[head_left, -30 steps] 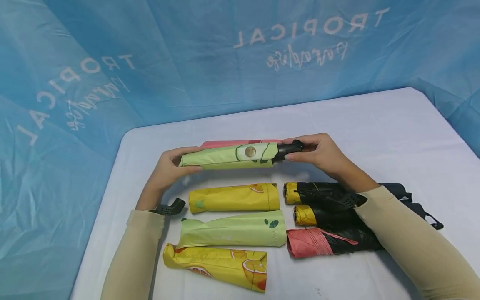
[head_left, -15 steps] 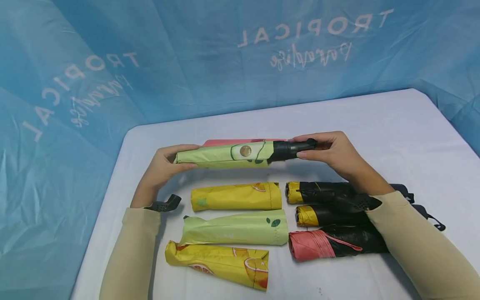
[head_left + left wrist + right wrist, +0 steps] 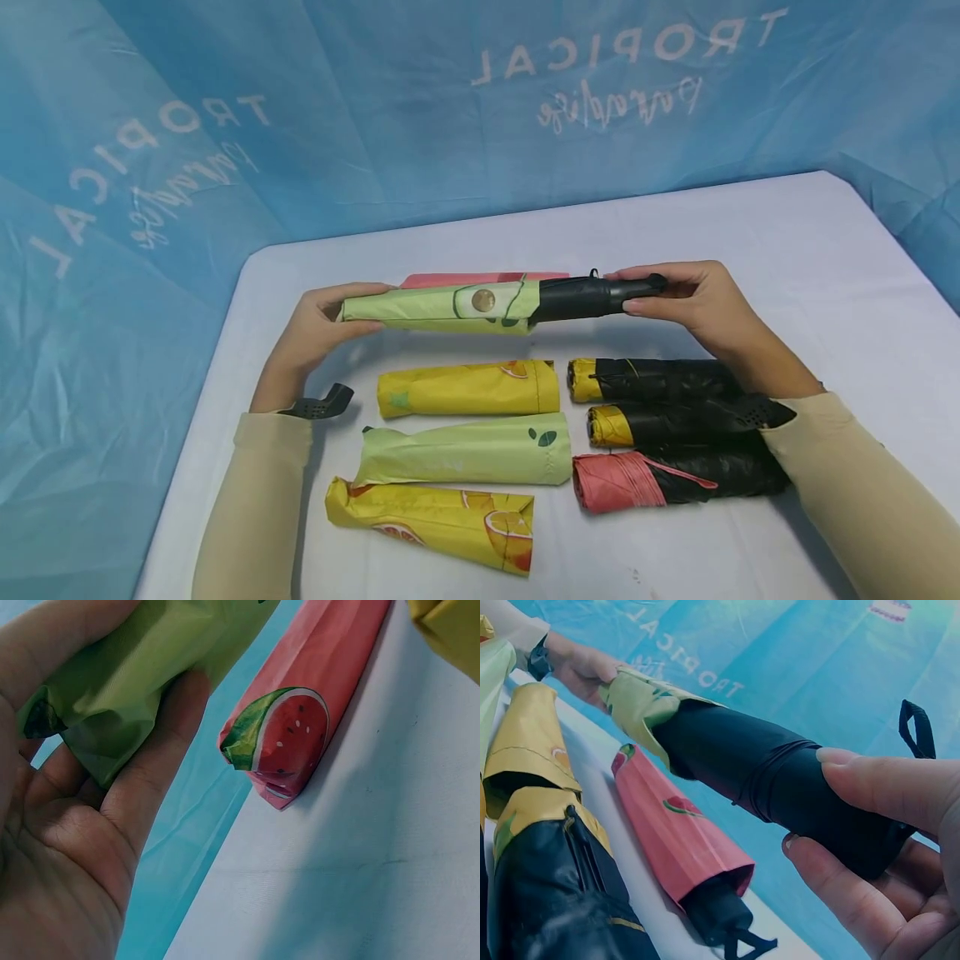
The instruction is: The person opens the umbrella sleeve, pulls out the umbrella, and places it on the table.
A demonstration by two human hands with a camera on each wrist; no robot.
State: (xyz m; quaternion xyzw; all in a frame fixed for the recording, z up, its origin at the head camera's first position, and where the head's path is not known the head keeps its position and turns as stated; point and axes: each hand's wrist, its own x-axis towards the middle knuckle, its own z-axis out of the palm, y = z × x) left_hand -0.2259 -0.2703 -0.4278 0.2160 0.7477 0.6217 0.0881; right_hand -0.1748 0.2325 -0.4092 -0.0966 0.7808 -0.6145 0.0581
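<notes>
My left hand (image 3: 313,327) pinches the far-left end of a light green umbrella sleeve (image 3: 405,310) with an avocado print, held up above the white table. Out of its right end sticks a folded black umbrella (image 3: 573,297), gripped at its handle end by the thumb and fingers of my right hand (image 3: 712,302). The right wrist view shows the umbrella's cord-wrapped shaft (image 3: 735,757) and a black wrist loop (image 3: 917,729). The sleeve's left part still covers the umbrella's other end, which is hidden. In the left wrist view, thumb and fingers hold the sleeve's crumpled end (image 3: 127,697).
Behind the held sleeve lies a pink watermelon-print sleeve (image 3: 480,278) with an umbrella in it. Nearer lie a yellow sleeve (image 3: 465,390), a green sleeve (image 3: 472,452) and an orange-print yellow sleeve (image 3: 442,525). Three rolled black umbrellas (image 3: 682,477) lie at right, partly under my right forearm.
My right hand has moved right, drawing the black umbrella farther out of the green sleeve. My left hand and the sleeve have shifted slightly left.
</notes>
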